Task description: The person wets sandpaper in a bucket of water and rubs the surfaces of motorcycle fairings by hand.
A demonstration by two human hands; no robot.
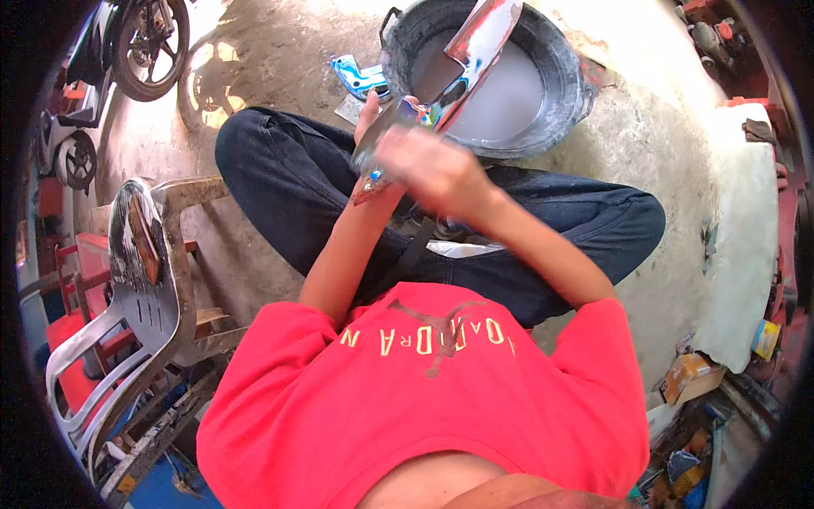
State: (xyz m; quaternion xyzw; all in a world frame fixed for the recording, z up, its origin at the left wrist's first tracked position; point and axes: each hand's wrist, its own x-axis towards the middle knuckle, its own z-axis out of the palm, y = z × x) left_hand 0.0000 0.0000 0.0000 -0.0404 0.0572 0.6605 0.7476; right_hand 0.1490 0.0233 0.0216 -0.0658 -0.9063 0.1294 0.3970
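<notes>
A long, glossy, painted panel [475, 55] in white, red, blue and black slants from over the tub down to my lap. My left hand [370, 119] supports its lower end from beneath, with the thumb showing at the left side and most fingers hidden. Over that end lies my right hand [437, 170], smeared by motion, with its fingers pressed on a blurred grey sheet [373, 148] against the panel. Beyond my hands stands a black tub [564, 93] holding cloudy grey water [509, 97]. A smaller blue-and-white painted piece [358, 76] lies left of the tub.
My crossed legs in dark jeans [280, 195] frame the work. A worn plastic chair [153, 288] stands at left, with motorbike wheels [151, 51] at upper left. To the right are a pale panel [742, 246], a cardboard box [691, 377] and clutter along the floor's edge.
</notes>
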